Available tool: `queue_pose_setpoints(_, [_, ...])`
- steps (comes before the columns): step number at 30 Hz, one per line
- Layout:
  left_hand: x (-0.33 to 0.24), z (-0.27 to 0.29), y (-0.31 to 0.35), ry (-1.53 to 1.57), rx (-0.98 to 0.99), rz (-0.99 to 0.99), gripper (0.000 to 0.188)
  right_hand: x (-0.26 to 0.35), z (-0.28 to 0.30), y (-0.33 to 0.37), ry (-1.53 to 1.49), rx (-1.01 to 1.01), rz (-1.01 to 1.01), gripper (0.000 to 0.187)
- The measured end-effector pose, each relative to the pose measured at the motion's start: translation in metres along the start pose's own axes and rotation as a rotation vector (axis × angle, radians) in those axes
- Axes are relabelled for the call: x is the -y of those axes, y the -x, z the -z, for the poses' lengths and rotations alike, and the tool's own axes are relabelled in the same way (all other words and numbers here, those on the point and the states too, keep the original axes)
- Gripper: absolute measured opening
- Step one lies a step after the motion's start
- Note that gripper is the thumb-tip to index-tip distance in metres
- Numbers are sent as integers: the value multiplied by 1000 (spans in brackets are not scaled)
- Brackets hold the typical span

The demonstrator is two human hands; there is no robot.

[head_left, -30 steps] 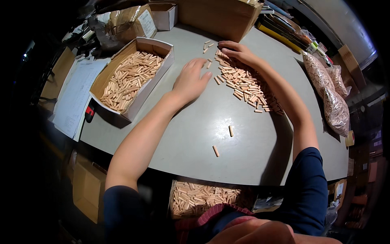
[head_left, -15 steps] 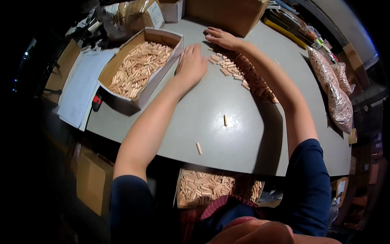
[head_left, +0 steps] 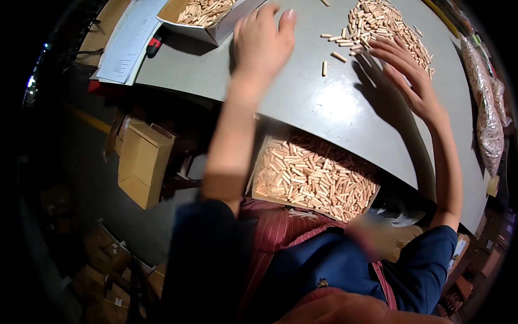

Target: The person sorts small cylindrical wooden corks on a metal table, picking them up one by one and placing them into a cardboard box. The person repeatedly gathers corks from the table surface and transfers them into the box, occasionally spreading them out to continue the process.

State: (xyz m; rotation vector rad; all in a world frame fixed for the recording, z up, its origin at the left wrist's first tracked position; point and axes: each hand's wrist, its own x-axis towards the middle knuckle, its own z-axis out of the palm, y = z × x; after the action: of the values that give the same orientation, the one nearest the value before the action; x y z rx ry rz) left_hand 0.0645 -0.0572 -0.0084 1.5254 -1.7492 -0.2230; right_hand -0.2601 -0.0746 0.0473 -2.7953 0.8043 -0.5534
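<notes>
Small wooden dowels lie in a loose pile [head_left: 377, 21] at the far right of the table, with strays around its left side. My right hand [head_left: 404, 75] hovers at the pile's near edge, fingers spread, nothing seen in it. My left hand [head_left: 264, 43] is beside the near right corner of a cardboard box [head_left: 208, 33] of dowels. Its thumb stands apart and it appears to hold nothing, though motion blurs it. A single dowel [head_left: 324, 68] lies on the tabletop between my hands. Below the table's front edge, close to my body, sits another box [head_left: 253, 186] full of dowels.
Papers [head_left: 127, 40] and a red-and-black tool [head_left: 155, 44] lie at the table's left. Clear bags of dowels [head_left: 488, 113] rest along the right edge. An open cardboard box [head_left: 141, 167] stands low at the left, beyond the grey tabletop [head_left: 313, 105].
The view has tipped down toward my body, showing more of the lower box. My right hand has come back from the far box to the pile. My left hand has moved nearer along the box side.
</notes>
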Motion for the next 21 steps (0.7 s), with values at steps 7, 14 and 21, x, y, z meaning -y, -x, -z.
queue_pose_setpoints(7, [-85,-71,53,394,13,-106,48,-5,-20,35,-517,-374,-312,35])
queue_pose_setpoints(14, [-27,-15,5,420,-143,-139,23,-69,-3,98,-395,-650,-538,43])
queue_pose_setpoints(21, [47,-43,-66,-51,172,-275,76,-119,-10,120,-324,-750,-681,48])
